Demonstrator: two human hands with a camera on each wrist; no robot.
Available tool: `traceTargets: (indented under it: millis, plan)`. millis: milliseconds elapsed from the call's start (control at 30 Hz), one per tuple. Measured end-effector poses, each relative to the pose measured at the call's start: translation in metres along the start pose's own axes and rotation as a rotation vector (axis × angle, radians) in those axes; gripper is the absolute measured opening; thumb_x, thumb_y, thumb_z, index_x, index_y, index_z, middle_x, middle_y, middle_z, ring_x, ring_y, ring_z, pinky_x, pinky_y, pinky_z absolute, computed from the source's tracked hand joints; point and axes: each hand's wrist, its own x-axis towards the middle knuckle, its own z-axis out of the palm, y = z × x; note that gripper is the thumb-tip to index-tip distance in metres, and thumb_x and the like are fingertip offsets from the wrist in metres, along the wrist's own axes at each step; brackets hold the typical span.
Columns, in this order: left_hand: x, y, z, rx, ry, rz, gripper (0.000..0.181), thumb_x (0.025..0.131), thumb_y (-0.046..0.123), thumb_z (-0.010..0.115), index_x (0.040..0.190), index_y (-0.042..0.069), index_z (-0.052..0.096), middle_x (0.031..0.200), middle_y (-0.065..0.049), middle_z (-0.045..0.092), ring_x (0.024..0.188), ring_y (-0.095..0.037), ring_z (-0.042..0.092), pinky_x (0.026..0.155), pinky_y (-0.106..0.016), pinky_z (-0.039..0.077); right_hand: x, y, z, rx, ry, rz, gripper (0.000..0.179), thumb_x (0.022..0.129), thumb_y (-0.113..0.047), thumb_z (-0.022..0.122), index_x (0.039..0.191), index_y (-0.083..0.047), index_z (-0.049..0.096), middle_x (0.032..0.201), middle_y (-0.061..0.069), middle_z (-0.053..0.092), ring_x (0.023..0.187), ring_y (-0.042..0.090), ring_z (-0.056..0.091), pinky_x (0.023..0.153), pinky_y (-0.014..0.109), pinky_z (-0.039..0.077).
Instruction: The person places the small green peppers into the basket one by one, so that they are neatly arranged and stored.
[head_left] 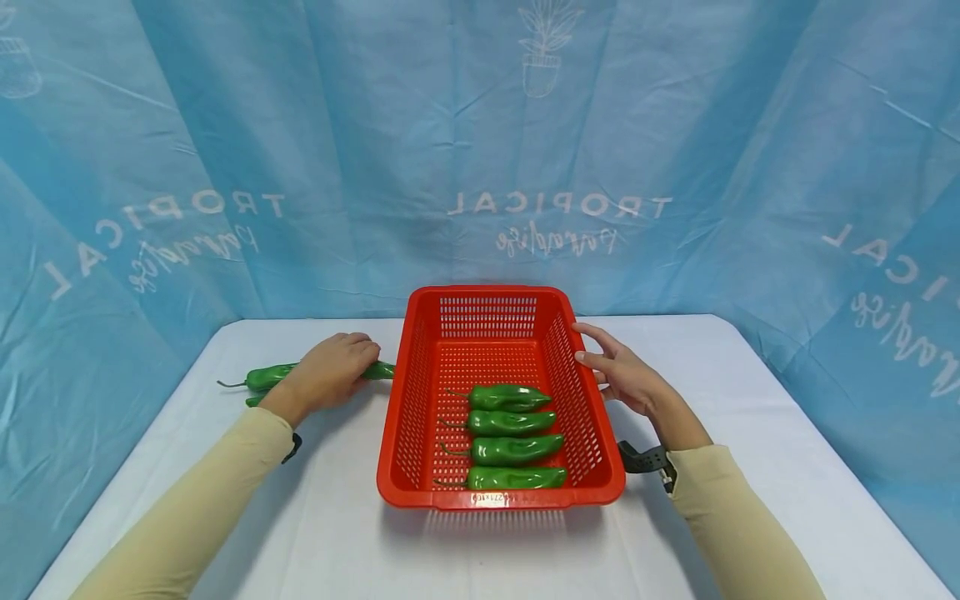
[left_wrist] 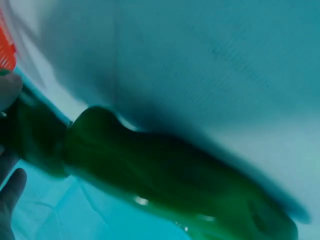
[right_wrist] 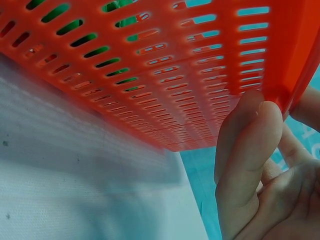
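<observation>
My left hand (head_left: 333, 371) grips a long green pepper (head_left: 380, 371), whose end pokes out toward the red plastic basket (head_left: 501, 500). In the left wrist view the fingers (left_wrist: 11, 90) are around that pepper, and another large green pepper (left_wrist: 175, 180) fills the foreground, blurred. On the basket's right side, my right hand (head_left: 626, 375) holds the rim, thumb (right_wrist: 250, 155) against the outer side just below it. Several green peppers (head_left: 517, 451) lie in a row inside the basket, stems to the left.
More green peppers (head_left: 264, 377) lie at the table's left, partly hidden behind the left forearm. A white cloth covers the table (head_left: 322, 533). Behind it hangs a blue printed curtain (head_left: 360, 167).
</observation>
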Motion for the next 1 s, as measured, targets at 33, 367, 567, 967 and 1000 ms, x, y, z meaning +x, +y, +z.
traceTargets:
  millis: [33, 367, 567, 967, 1000]
  plan:
    - [0.001, 0.0, -0.003, -0.018, 0.004, -0.015, 0.029, 0.077, 0.017, 0.084, 0.096, 0.011, 0.062, 0.096, -0.004, 0.069, 0.098, -0.024, 0.065, 0.093, -0.045, 0.054, 0.0, 0.0, 0.0, 0.001, 0.0, 0.0, 0.066, 0.102, -0.029, 0.056, 0.157, -0.028, 0.021, 0.109, -0.001, 0.069, 0.083, 0.017, 0.075, 0.073, 0.043, 0.061]
    - [-0.001, -0.001, -0.022, -0.178, 0.013, -0.153, 0.026, 0.086, 0.021, 0.076, 0.098, 0.013, 0.055, 0.09, 0.0, 0.056, 0.068, -0.011, 0.052, 0.066, -0.031, 0.052, -0.003, -0.002, 0.001, 0.008, 0.001, -0.002, 0.067, 0.101, -0.03, 0.056, 0.157, -0.029, 0.02, 0.111, 0.001, 0.068, 0.082, 0.016, 0.075, 0.074, 0.043, 0.062]
    - [-0.014, -0.007, -0.022, -0.26, 0.034, -0.287, 0.031, 0.089, 0.023, 0.072, 0.109, 0.009, 0.053, 0.086, -0.004, 0.062, 0.07, -0.015, 0.053, 0.064, -0.033, 0.049, -0.001, -0.001, 0.001, -0.002, 0.001, -0.005, 0.067, 0.101, -0.031, 0.056, 0.157, -0.029, 0.02, 0.114, 0.002, 0.067, 0.083, 0.017, 0.075, 0.074, 0.044, 0.061]
    - [-0.024, -0.006, -0.04, -0.589, -0.009, -0.502, 0.063, 0.099, 0.034, 0.058, 0.148, 0.008, 0.029, 0.128, -0.025, 0.056, 0.095, -0.033, 0.062, 0.077, -0.046, 0.052, 0.0, 0.001, 0.001, 0.004, 0.002, -0.005, 0.065, 0.102, -0.03, 0.056, 0.157, -0.03, 0.021, 0.112, 0.0, 0.067, 0.082, 0.015, 0.075, 0.073, 0.041, 0.062]
    - [-0.024, -0.004, -0.042, -0.639, -0.01, -0.515, 0.063, 0.1, 0.036, 0.056, 0.148, 0.008, 0.028, 0.131, -0.026, 0.054, 0.097, -0.034, 0.061, 0.077, -0.045, 0.053, 0.0, 0.001, 0.001, 0.006, 0.001, -0.004, 0.065, 0.102, -0.03, 0.056, 0.157, -0.03, 0.021, 0.112, 0.001, 0.067, 0.082, 0.015, 0.075, 0.073, 0.041, 0.062]
